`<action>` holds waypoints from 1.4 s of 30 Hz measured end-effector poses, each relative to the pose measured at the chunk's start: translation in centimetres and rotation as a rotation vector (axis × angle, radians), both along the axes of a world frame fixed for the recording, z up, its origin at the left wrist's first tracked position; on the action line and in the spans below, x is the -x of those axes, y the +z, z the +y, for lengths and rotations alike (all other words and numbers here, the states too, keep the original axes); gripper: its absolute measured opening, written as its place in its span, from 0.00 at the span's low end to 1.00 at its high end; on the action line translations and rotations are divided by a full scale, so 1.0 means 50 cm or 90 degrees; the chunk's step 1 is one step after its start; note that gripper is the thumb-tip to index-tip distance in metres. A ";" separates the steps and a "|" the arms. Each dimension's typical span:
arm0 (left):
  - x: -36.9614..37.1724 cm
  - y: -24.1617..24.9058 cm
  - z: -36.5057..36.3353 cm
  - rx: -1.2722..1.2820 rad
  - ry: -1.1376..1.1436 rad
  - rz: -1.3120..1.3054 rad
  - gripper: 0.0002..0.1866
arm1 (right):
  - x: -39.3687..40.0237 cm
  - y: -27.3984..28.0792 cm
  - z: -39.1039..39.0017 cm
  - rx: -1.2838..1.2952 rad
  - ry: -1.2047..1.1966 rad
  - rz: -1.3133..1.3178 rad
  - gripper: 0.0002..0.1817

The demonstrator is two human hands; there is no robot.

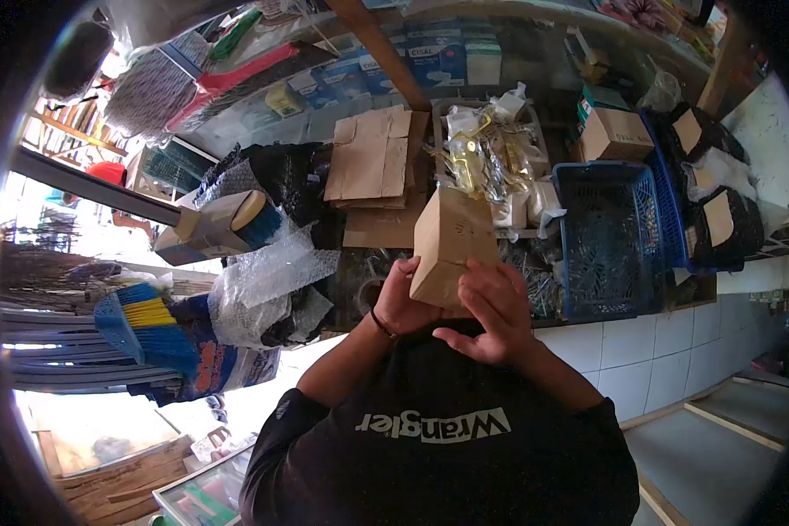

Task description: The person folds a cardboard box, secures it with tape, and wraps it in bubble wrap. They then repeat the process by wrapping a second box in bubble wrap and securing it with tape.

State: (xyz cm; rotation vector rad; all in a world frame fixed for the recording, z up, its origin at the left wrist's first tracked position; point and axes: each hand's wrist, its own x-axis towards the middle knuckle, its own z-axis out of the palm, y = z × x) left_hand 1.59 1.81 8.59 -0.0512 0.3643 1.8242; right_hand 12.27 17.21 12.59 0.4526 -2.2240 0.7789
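Note:
In front of my chest is a small brown cardboard box (451, 241), tilted, with faint handwriting on one face. My left hand (399, 296) is closed around its near left edge, the thumb along the side. My right hand (497, 314) lies against its near right side, fingers on the cardboard and thumb stretched away from it. Just beyond the box, a tray (536, 131) holds clear-wrapped gold-coloured metal parts (473, 162) and white pieces. Flattened cardboard (370, 158) lies to the left of that tray.
On the right stand a blue plastic basket (609, 171) and a brown box (618, 136). Bubble wrap (267, 272) and a long-handled item (206, 230) are on the left, near a blue and yellow broom head (140, 320). Blue boxes (436, 60) line the back.

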 end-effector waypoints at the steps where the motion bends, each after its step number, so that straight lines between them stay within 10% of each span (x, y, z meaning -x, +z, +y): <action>1: -0.003 0.005 0.004 -0.026 0.003 -0.033 0.34 | 0.001 -0.006 0.000 -0.005 -0.020 -0.001 0.43; 12: -0.038 0.063 0.013 0.143 -0.071 0.092 0.32 | -0.016 -0.034 0.021 0.133 -0.177 -0.054 0.46; 15: -0.037 0.083 -0.019 0.433 -0.098 0.399 0.25 | -0.029 -0.036 0.035 0.295 -0.208 -0.115 0.48; 18: -0.053 0.078 -0.040 0.673 0.030 1.111 0.32 | -0.048 -0.063 0.044 0.493 -0.198 -0.183 0.48; 22: -0.043 0.075 -0.021 0.579 0.131 1.395 0.44 | -0.056 -0.097 0.029 0.831 -0.150 -0.266 0.46; 30: -0.012 0.014 0.018 0.463 -0.072 1.391 0.47 | -0.042 -0.161 0.048 1.004 -0.092 -0.356 0.44; 42: 0.010 -0.071 0.013 0.523 -0.116 1.407 0.41 | -0.055 -0.245 0.096 0.823 -0.200 -0.487 0.09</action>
